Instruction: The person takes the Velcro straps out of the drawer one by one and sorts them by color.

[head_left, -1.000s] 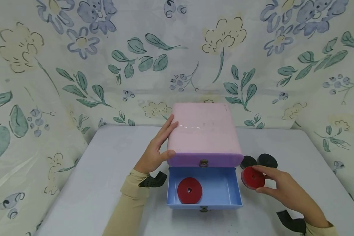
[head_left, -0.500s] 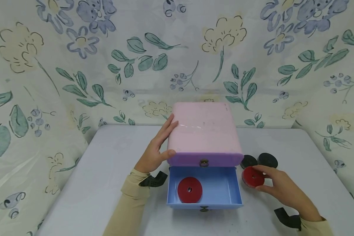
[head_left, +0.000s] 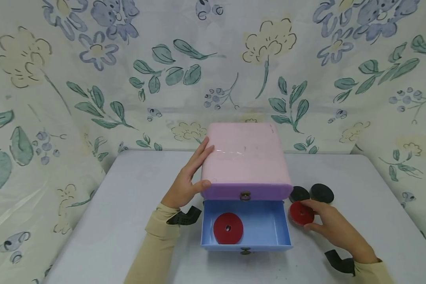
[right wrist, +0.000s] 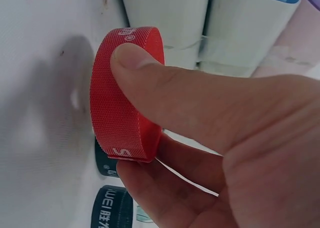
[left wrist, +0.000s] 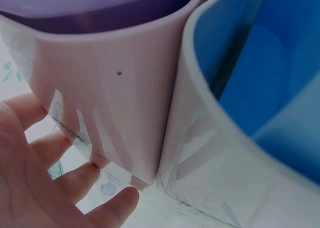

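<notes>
A small chest has a pink top (head_left: 245, 154), a closed purple upper drawer (head_left: 223, 193) and a blue lower drawer (head_left: 264, 225) pulled out. One roll of red fabric tape (head_left: 220, 236) lies flat in that drawer's left part. My left hand (head_left: 186, 179) rests against the chest's left side, fingers extended; the left wrist view shows its fingers (left wrist: 80, 180) spread beside the pink wall. Right of the drawer, my right hand (head_left: 340, 228) pinches a second roll of red fabric tape (head_left: 299, 213). In the right wrist view, the thumb presses this roll's (right wrist: 117, 103) printed woven rim.
Two black rolls (head_left: 322, 193) of tape lie on the white table (head_left: 138, 197) just behind the held roll, right of the chest. A floral cloth (head_left: 230, 51) hangs behind the table and along its sides. The drawer front bears a small knob (head_left: 245, 251).
My right hand has shifted slightly left with the red roll, toward the blue drawer's right wall. My left hand and the chest have kept their places.
</notes>
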Available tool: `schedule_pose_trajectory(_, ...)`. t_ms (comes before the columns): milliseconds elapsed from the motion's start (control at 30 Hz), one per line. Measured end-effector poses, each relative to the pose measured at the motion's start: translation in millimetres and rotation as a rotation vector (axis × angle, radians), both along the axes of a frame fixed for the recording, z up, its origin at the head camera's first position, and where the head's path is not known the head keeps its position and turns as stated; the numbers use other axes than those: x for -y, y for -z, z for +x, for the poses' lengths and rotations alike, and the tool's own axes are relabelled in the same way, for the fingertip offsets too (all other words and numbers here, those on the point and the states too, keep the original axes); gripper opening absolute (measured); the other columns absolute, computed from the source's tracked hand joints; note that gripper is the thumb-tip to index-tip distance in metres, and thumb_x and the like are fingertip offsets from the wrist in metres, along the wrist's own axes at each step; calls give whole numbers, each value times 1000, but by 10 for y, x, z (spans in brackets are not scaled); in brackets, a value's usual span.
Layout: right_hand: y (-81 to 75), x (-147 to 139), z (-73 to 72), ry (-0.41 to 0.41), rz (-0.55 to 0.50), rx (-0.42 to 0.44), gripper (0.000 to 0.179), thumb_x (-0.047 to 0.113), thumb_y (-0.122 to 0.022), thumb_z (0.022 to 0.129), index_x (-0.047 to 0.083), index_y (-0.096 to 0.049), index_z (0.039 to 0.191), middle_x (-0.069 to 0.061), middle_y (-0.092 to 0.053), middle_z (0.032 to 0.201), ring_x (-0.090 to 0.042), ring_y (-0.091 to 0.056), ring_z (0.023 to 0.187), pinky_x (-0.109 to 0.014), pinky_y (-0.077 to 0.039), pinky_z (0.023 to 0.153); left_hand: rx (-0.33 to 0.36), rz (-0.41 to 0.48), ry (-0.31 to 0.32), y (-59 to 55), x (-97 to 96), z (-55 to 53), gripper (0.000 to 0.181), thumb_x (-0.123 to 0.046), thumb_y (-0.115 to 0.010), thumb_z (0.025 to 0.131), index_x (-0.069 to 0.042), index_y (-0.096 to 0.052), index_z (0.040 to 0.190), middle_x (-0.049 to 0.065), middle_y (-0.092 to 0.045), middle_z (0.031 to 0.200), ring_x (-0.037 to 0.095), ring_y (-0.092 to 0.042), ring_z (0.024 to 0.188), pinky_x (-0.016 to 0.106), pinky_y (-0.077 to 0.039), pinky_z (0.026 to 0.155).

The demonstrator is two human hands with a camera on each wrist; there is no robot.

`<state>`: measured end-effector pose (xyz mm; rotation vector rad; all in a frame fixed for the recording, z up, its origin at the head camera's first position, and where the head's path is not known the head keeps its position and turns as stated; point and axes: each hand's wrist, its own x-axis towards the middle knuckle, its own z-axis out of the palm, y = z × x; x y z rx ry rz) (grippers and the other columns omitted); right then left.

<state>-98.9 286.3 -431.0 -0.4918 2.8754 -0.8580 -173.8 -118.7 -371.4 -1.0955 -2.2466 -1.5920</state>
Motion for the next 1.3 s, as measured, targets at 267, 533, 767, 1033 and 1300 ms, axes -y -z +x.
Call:
schedule_pose_trajectory(267,71,-9,-23,-12,-9,30,61,4,-84,78,-9,-57,131,-22,-65,123,-35,-65,107,-47,-57,86,-2,6,10,12,12,0,91,-71,-54,91,-13,-33,158,0,-10,169,22,-10,154,62,-21,117)
schedule_pose_trajectory(533,78,-15,-31,-22,-1,32,59,3,-84,78,-8,-58,130,-20,-66,121,-33,-65,106,-46,-57,86,5,8,4,22,8,-3,91,-71,-54,91,-14,-33,158,-1,-10,169,22,-10,154,62,-22,117)
schedule_pose_trajectory(767,121,-37,-48,-39,-4,33,58,4,-85,77,-8,-59,128,-19,-66,119,-32,-65,105,-46,-58,85,6,4,-4,18,2,4,91,-71,-53,90,-15,-34,158,-2,-10,169,22,-11,154,62,-23,116)
schedule_pose_trajectory(1033,166,-31,-39,-19,-19,42,59,2,-84,77,-7,-59,129,-21,-65,122,-35,-64,109,-46,-57,87,3,10,7,9,0,0,91,-71,-54,91,-13,-34,158,-1,-10,169,22,-10,154,62,-22,117)
schedule_pose_trajectory(1300,78,-4,-10,57,-2,84,67,9,-88,74,-6,-57,132,-26,-63,126,-44,-63,109,-53,-56,87,1,5,5,9,-3,4,90,-70,-54,91,-14,-33,158,-1,-10,169,23,-10,154,62,-22,116)
